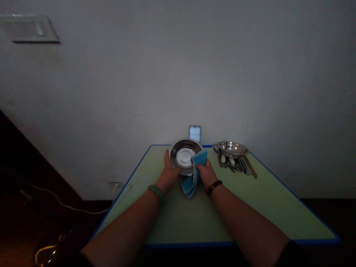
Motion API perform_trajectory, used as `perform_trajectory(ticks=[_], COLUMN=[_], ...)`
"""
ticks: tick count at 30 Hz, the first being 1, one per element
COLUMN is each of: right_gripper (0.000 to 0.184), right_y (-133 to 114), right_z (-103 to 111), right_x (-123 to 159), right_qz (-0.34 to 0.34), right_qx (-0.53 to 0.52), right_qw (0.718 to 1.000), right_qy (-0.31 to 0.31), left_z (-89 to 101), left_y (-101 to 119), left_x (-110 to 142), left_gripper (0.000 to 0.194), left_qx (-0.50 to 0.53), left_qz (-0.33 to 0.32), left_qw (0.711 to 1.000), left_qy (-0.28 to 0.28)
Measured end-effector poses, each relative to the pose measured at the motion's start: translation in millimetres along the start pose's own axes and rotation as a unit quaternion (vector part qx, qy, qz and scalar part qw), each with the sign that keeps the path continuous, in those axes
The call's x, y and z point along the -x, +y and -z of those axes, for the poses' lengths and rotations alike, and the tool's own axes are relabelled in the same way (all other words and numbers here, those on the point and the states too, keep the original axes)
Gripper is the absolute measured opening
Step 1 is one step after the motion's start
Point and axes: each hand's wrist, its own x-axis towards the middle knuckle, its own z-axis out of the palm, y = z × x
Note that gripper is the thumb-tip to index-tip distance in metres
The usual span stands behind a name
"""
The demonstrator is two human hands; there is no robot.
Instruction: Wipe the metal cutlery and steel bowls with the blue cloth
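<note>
A shiny steel bowl (184,155) is tilted toward me above the table, its inside showing. My left hand (168,174) grips the bowl at its left side, thumb along the rim and fingers mostly hidden behind. My right hand (205,173) is closed on a folded blue cloth (200,157), which lies over the bowl's right rim. The lower end of the cloth hangs below the bowl, between my hands.
On the right of the green, blue-edged table (189,226), a second steel bowl (233,148) rests on or against several pieces of cutlery (233,163) and wooden chopsticks (250,167). A phone (195,132) stands upright against the wall at the back. A white cable (69,204) runs along the left.
</note>
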Motion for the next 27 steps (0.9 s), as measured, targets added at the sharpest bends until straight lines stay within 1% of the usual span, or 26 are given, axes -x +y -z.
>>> perform_trajectory(ticks=[3,5,10,12,15,18,21,23,25,27], right_gripper=[0.028,0.027,0.015,0.012,0.011,0.014,0.022,0.028,0.033,0.037], right_y=[-5.4,-9.4,-19.6,-23.7,-27.6,-26.1,-19.2,-13.2,-7.3,-2.4], right_z=[1.8,4.9,14.9,17.4,17.9,15.1,10.9,8.7,7.5,7.4], right_x=[1.6,1.4,-1.5,-2.1,-2.1,-2.2,-3.5,-5.1,-7.2,-9.4], right_qz=[-0.033,-0.032,-0.02,-0.022,-0.029,-0.035,-0.036,-0.033,-0.034,-0.013], right_qx=[0.015,0.028,0.06,0.063,0.051,0.003,-0.034,-0.037,-0.023,-0.009], right_qw=[0.999,0.998,0.998,0.997,0.997,0.998,0.997,0.998,0.998,0.999], right_qy=[0.025,0.038,0.019,0.023,0.043,0.048,0.052,0.048,0.047,0.042], left_z=[1.2,3.6,12.9,14.0,10.4,3.5,-1.7,-3.2,-3.3,-2.7], left_y=[7.1,11.4,16.9,17.3,16.9,14.3,7.4,1.1,-4.0,-6.1], left_x=[1.1,2.0,2.5,2.4,2.9,4.5,5.7,5.5,4.8,4.0], left_gripper=[0.108,0.102,0.091,0.089,0.084,0.081,0.078,0.083,0.091,0.094], left_qx=[-0.008,-0.027,-0.117,-0.129,-0.097,-0.038,0.029,0.04,0.03,0.02], left_qz=[0.011,0.01,0.016,0.019,0.022,0.025,0.045,0.049,0.033,0.032], left_qw=[1.0,1.0,0.992,0.991,0.995,0.999,0.996,0.993,0.994,0.996], left_qy=[0.001,-0.009,-0.04,-0.043,-0.033,-0.028,-0.072,-0.103,-0.099,-0.087])
